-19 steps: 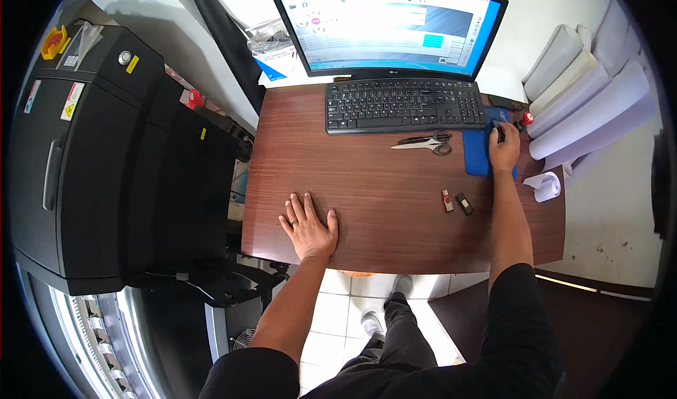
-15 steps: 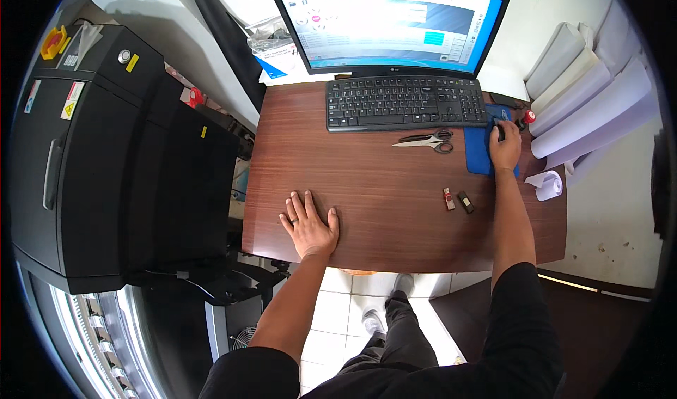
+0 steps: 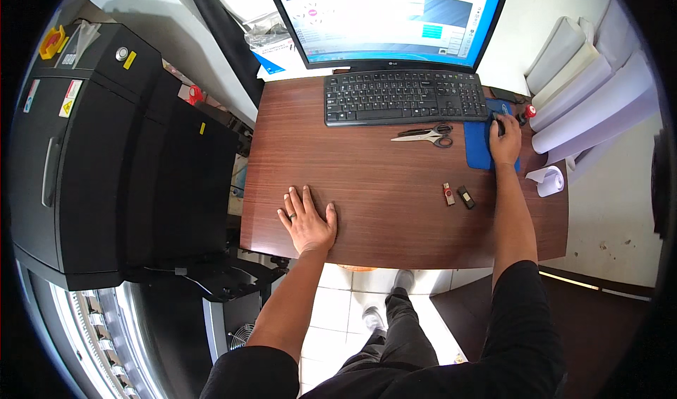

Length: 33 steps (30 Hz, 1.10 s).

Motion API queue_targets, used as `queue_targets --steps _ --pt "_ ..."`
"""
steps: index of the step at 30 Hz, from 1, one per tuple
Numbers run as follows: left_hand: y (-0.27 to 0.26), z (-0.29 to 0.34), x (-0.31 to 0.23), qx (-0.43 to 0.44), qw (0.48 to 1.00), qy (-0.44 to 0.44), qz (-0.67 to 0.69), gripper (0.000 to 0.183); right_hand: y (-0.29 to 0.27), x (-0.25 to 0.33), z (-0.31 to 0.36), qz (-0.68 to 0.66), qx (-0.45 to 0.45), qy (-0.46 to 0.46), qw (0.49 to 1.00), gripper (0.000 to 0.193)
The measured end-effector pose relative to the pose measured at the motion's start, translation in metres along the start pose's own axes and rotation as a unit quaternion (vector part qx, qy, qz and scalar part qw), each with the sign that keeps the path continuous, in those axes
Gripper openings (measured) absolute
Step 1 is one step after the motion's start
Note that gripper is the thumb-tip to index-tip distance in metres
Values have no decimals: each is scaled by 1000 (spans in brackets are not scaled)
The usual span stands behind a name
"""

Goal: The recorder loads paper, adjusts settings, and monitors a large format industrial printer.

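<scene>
My left hand (image 3: 307,220) lies flat, palm down and fingers spread, on the brown wooden desk (image 3: 381,187) near its front left edge. It holds nothing. My right hand (image 3: 505,139) rests over a dark computer mouse (image 3: 500,125) on a blue mouse pad (image 3: 481,145) at the desk's right side. A black keyboard (image 3: 403,96) sits at the back of the desk below a lit monitor (image 3: 387,20). Scissors (image 3: 425,135) lie between the keyboard and the mouse pad.
Two small USB sticks, one red (image 3: 448,194) and one black (image 3: 465,197), lie on the desk left of my right forearm. A large black machine (image 3: 106,145) stands to the left. White paper rolls (image 3: 592,96) lean at the right. Tiled floor shows below the desk.
</scene>
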<state>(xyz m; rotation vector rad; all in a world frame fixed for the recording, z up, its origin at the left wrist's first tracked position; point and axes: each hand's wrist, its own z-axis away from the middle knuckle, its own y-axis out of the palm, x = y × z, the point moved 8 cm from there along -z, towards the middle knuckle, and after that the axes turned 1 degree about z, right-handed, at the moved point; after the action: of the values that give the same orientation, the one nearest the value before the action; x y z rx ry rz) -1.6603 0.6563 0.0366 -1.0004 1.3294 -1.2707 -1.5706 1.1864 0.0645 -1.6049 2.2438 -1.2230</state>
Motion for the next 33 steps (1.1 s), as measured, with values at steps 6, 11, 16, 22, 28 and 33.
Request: queue_targets --steps 6,11,16,22,28,33 --pt "-10 2 8 -16 1000 -9 -4 74 -7 53 8 -7 9 -115 993 25" --pt "-3 -1 2 -6 1000 -6 -9 74 8 75 10 13 102 -111 988 23" --pt "1 -1 3 3 1000 -9 -14 74 18 66 -8 79 85 -61 991 30" --pt "-1 -1 3 12 1000 -15 -18 75 35 63 -12 129 138 -64 980 39" --pt "1 -1 8 6 1000 -16 -25 74 38 84 -21 106 150 -57 981 34" --pt "-2 -2 9 14 1000 -18 -7 75 18 78 -6 87 115 -103 984 35"
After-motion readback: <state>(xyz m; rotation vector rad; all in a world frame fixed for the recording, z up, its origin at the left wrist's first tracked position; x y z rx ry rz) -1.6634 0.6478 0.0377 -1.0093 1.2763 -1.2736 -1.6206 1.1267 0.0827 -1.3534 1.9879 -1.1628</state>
